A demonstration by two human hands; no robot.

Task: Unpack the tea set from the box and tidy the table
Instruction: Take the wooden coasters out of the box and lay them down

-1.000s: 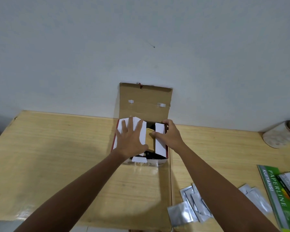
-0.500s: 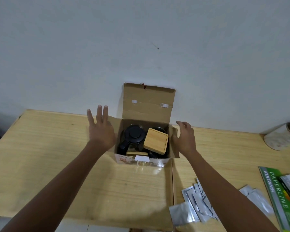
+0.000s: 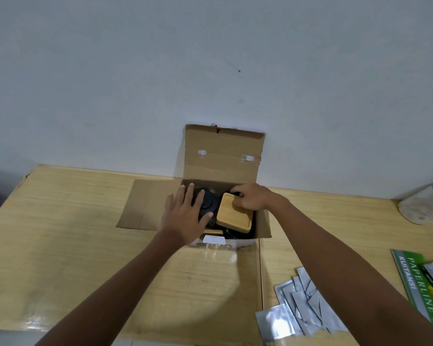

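An open cardboard box (image 3: pixel 223 156) stands against the wall on the wooden table (image 3: pixel 60 233), its back flap upright and its left flap (image 3: pixel 148 203) flat on the table. Inside sit a black round-lidded pot (image 3: pixel 209 203) on the left and a square bamboo lid (image 3: pixel 234 216) on the right. My left hand (image 3: pixel 185 216) hovers over the pot with fingers spread. My right hand (image 3: pixel 253 198) curls its fingers on the far corner of the bamboo lid.
Several silver foil sachets (image 3: pixel 300 310) lie at the near right. A green receipt book (image 3: pixel 418 285) with a dark packet on it lies at the right edge. A pale round jar (image 3: pixel 425 206) sits far right by the wall.
The white inner flaps were spread apart and the box's contents came into sight. Both hands then moved from the box's sides in over the contents, the right hand onto the bamboo lid.
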